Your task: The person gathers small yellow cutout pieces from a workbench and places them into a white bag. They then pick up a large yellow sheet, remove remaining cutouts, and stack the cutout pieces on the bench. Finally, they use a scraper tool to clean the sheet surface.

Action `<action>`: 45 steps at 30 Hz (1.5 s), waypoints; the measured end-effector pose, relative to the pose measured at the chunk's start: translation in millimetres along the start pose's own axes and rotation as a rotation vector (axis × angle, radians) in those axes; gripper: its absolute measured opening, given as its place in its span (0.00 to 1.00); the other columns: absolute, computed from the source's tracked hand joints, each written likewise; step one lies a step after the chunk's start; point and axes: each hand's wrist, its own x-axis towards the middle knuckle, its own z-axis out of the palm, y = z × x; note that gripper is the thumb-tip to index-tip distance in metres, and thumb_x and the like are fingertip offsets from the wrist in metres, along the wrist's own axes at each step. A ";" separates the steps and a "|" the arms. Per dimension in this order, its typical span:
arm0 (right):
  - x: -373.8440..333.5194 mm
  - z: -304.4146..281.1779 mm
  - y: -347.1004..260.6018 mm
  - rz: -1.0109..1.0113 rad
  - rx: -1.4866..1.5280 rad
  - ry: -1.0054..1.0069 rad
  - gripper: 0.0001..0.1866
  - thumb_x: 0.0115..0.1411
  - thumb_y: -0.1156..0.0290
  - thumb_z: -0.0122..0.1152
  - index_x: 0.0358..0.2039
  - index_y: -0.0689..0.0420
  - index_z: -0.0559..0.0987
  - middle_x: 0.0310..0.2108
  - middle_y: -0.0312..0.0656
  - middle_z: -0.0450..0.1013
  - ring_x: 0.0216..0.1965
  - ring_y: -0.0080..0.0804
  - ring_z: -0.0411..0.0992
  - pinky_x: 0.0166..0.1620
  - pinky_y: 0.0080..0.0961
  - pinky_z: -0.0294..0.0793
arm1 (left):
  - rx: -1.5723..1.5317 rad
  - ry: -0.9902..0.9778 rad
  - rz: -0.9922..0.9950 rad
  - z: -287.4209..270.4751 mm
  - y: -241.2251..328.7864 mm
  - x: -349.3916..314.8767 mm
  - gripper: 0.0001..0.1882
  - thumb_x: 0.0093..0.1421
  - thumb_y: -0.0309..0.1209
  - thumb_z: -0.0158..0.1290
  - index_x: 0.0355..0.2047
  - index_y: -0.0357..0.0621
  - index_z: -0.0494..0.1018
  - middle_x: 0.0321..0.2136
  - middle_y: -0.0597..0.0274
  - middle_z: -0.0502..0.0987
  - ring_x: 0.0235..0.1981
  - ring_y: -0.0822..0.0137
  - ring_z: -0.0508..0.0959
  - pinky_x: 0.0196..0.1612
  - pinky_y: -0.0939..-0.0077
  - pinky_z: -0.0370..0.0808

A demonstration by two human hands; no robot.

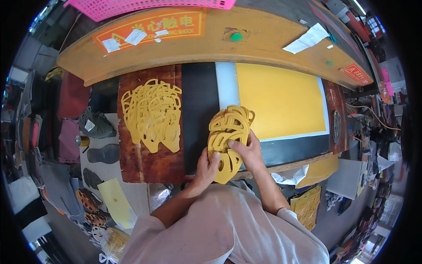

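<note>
While the left hand (205,170) and the right hand (249,153) pinch a stack of flat yellow cut-out pieces (230,132), long axis running up mid-frame, a similar yellow pile (153,115) lies centre-left, nearer the left hand.

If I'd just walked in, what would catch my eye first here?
Probably the bright yellow sheet right of centre. Next, the stack of yellow cut-outs held mid-picture by the left hand and right hand, with a similar pile further left. Then the pink basket at the top edge.

Grey floor (323,222), strip light (359,6) at upper right
</note>
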 end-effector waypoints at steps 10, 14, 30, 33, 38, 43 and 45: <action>56.0 28.7 14.7 0.191 -0.149 0.012 0.31 0.61 0.70 0.76 0.60 0.70 0.74 0.51 0.48 0.80 0.49 0.34 0.81 0.55 0.33 0.81 | 0.018 0.103 -0.222 -25.8 -12.9 32.9 0.34 0.79 0.57 0.43 0.52 0.31 0.75 0.43 0.50 0.82 0.46 0.65 0.80 0.51 0.66 0.77; 65.3 25.9 15.8 0.177 -0.154 -0.026 0.29 0.59 0.70 0.76 0.58 0.66 0.76 0.50 0.48 0.81 0.49 0.35 0.81 0.56 0.34 0.81 | 0.016 0.105 -0.190 -26.0 -11.2 40.2 0.36 0.79 0.59 0.41 0.52 0.31 0.76 0.43 0.49 0.83 0.45 0.63 0.81 0.51 0.64 0.78; 79.9 34.7 19.4 -0.495 -1.119 0.202 0.34 0.63 0.58 0.70 0.64 0.66 0.75 0.50 0.56 0.79 0.47 0.49 0.81 0.53 0.42 0.81 | 0.693 0.698 0.071 -226.7 -5.9 59.6 0.21 0.67 0.33 0.61 0.57 0.39 0.75 0.49 0.41 0.78 0.50 0.40 0.78 0.55 0.50 0.75; 79.4 86.8 33.1 -0.278 -0.828 -0.186 0.26 0.65 0.68 0.70 0.61 0.66 0.78 0.46 0.52 0.81 0.35 0.33 0.81 0.44 0.31 0.82 | 0.707 0.709 -0.068 -284.2 -10.1 91.2 0.26 0.67 0.44 0.59 0.56 0.37 0.75 0.51 0.37 0.79 0.57 0.39 0.77 0.59 0.50 0.74; 95.8 181.4 81.6 -0.404 -1.302 -0.355 0.45 0.63 0.49 0.68 0.71 0.67 0.67 0.65 0.64 0.69 0.63 0.61 0.68 0.68 0.46 0.70 | 0.759 0.831 -0.151 -305.2 -4.3 121.2 0.28 0.66 0.51 0.59 0.50 0.36 0.80 0.44 0.41 0.85 0.48 0.43 0.84 0.54 0.53 0.78; 112.0 213.7 93.0 -0.270 -1.251 -0.236 0.50 0.63 0.41 0.65 0.72 0.68 0.65 0.67 0.64 0.67 0.67 0.64 0.64 0.70 0.49 0.65 | 0.187 0.627 -0.480 -291.3 19.5 131.6 0.35 0.66 0.61 0.59 0.52 0.37 0.83 0.43 0.40 0.87 0.45 0.46 0.87 0.52 0.57 0.79; 123.8 208.6 88.5 -0.219 -1.202 -0.247 0.51 0.63 0.38 0.64 0.72 0.68 0.65 0.66 0.65 0.69 0.66 0.63 0.67 0.70 0.47 0.65 | 0.561 0.632 -0.265 -275.9 18.0 131.9 0.36 0.66 0.61 0.57 0.52 0.35 0.82 0.44 0.41 0.85 0.44 0.42 0.84 0.54 0.54 0.78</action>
